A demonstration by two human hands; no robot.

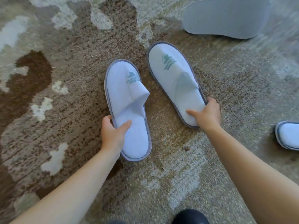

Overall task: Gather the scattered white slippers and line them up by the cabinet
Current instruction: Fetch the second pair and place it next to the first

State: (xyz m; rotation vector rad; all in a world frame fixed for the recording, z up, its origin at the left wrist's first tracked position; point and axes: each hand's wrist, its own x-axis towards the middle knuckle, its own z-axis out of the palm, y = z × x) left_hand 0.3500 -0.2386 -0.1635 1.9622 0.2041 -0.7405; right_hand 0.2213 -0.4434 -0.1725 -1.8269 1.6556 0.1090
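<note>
Two white slippers with grey trim and a green logo are held over the patterned carpet, toes pointing away from me. My left hand (113,135) grips the left slipper (124,97) by its left edge near the heel, thumb on the insole. My right hand (206,114) holds the right slipper (171,75) at its heel. A third slipper (226,16) lies sole-up at the top right. The end of a fourth slipper (288,135) shows at the right edge. No cabinet is in view.
Brown, beige and pale grey patterned carpet (64,94) fills the view. A dark shape (190,216), possibly my foot or knee, sits at the bottom edge between my forearms.
</note>
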